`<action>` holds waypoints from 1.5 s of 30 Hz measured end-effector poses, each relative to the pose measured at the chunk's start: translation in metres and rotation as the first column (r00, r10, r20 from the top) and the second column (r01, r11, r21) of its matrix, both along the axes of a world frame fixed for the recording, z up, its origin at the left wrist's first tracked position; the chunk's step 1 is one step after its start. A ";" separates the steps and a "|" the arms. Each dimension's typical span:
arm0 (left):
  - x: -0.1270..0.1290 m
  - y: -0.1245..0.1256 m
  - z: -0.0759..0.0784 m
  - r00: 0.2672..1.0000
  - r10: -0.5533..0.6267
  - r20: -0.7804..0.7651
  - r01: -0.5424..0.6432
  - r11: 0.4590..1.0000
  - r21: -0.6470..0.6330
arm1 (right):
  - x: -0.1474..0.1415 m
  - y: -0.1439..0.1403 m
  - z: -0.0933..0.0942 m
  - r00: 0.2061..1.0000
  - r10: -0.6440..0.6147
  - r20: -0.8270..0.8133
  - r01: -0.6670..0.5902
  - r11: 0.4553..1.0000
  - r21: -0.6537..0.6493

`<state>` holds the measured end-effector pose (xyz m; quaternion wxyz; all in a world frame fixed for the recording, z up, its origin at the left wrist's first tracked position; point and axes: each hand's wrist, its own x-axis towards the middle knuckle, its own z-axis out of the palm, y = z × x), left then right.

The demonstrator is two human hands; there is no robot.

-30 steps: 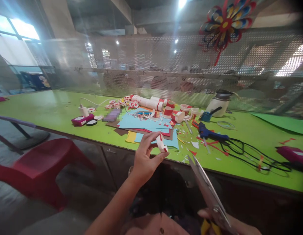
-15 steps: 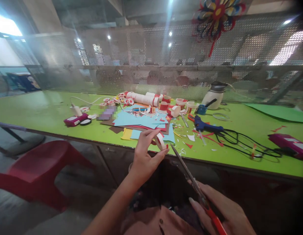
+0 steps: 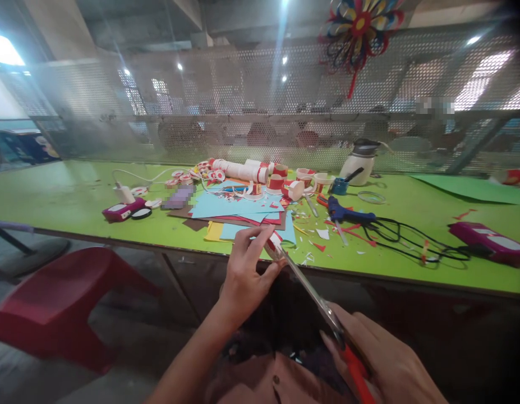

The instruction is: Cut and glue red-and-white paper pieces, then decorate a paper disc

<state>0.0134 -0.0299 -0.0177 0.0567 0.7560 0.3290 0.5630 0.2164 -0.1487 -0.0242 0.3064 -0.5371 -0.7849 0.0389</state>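
Gripping the red-and-white paper piece (image 3: pixel 274 241) between thumb and bent fingers, the left hand (image 3: pixel 246 275) presents it at the front edge of the green table (image 3: pixel 81 196). The fingers are partly curled, with the index finger along the top of the piece and the thumb below. The right hand (image 3: pixel 381 350) is closed around the red handle of the scissors (image 3: pixel 307 287); how the fingers sit in the handle loops cannot be told. The scissors point up and to the left, and their tips reach the piece beside the left thumb. The blades appear nearly together, seen edge-on; whether they have entered the paper is unclear. Beyond the hands, light blue sheets (image 3: pixel 213 207) lie stacked on darker sheets, with cut paper cups (image 3: pixel 292 189) standing and lying behind them. Paper scraps (image 3: pixel 319 247) are scattered to the right of the stack. A blue glue gun (image 3: pixel 348 214) lies beside these scraps, its black cord (image 3: pixel 405 241) looped to the right. A white jug (image 3: pixel 355 168) with a dark lid stands toward the rear.
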 end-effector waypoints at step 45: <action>0.002 -0.008 0.000 0.995 0.035 -0.094 -0.025 0.994 0.104 | 0.014 -0.010 -0.008 0.985 0.006 0.171 -0.007 1.000 0.004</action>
